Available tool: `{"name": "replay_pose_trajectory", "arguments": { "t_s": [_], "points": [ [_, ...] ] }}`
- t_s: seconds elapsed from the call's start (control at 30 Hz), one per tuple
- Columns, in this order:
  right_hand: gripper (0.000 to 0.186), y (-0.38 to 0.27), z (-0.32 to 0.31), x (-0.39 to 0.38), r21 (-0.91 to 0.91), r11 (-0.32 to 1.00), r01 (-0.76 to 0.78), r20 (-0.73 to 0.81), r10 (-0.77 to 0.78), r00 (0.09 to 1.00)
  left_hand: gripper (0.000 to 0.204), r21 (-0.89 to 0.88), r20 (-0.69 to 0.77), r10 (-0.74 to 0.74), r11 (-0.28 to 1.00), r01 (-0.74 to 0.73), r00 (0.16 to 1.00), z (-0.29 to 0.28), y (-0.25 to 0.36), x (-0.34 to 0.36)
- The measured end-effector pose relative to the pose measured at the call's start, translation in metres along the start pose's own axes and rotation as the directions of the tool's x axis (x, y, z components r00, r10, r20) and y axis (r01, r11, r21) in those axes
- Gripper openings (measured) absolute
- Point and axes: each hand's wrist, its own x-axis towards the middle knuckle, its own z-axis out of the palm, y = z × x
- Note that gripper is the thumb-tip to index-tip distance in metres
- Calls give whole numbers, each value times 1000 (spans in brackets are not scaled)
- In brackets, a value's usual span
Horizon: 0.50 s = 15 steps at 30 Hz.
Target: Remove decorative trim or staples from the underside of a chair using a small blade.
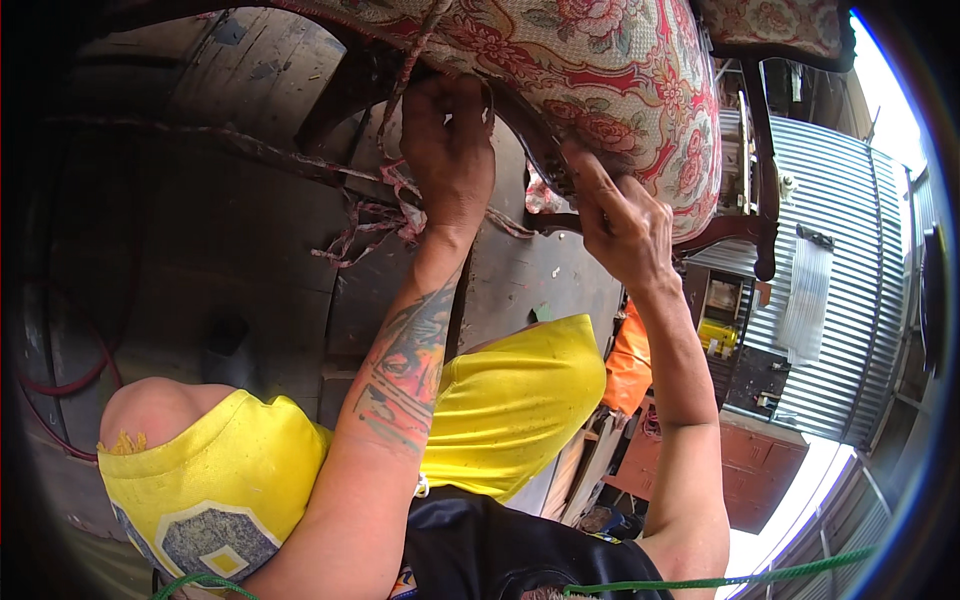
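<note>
An upholstered chair [600, 130] with cream, red-flowered fabric and a dark carved wooden frame fills the top of the view. My left hand [450, 140] is closed at the frame's edge, below the seat cover. What its fingers pinch is hidden. My right hand [625, 220] is closed too, fingers bent and pressed in where the fabric meets the dark wood; whatever they hold cannot be made out. A twisted reddish cloth strip [405, 75] hangs beside my left hand, with a frayed, knotted bundle [400, 215] next to my wrist.
Dark boards [240, 250] lie beneath the chair. At the left a red hose [75, 385] curls. Another floral-covered piece [775, 25] stands at the upper right. Beyond are a corrugated metal wall [840, 230], a reddish cabinet [745, 470] and an orange cloth [628, 360].
</note>
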Motion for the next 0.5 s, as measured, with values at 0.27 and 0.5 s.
{"name": "replay_pose_trajectory", "arguments": {
  "t_s": [0.27,0.5],
  "points": [
    [62,-15,-10,25,-36,991,132,-35,-133,990,23,7,-63,-5,1000,5,998,3,9,0],
    [65,-25,-13,56,-150,975,166,95,-153,984,21,-174,-57,-64,983,53,996,-3,-3,6]
  ]
}}
